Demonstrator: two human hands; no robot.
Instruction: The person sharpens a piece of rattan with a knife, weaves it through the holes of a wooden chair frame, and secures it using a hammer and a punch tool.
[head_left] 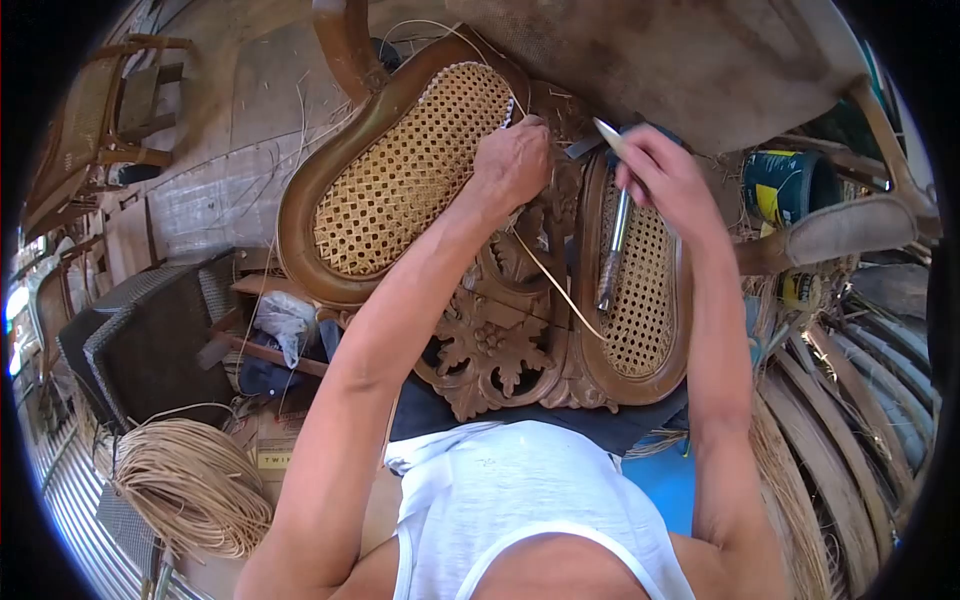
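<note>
A carved wooden chair back point(490, 345) lies in front of me, with a woven cane panel point(410, 175) on the left and a narrower one point(640, 310) on the right. My left hand point(515, 160) is closed at the upper right edge of the left panel, where a thin cane strand point(555, 285) passes it. Over the right panel, my right hand point(660, 175) is closed around a pale pointed tool point(608, 135). A metal hammer point(615, 250) lies on the right panel below that hand. What my left fingers pinch is too small to make out.
A coil of cane point(190, 485) and a dark woven chair point(160, 340) are at the left. A green can point(790, 187) stands at the right, above curved wooden strips point(830, 450). Another chair's seat point(690, 60) overhangs the top.
</note>
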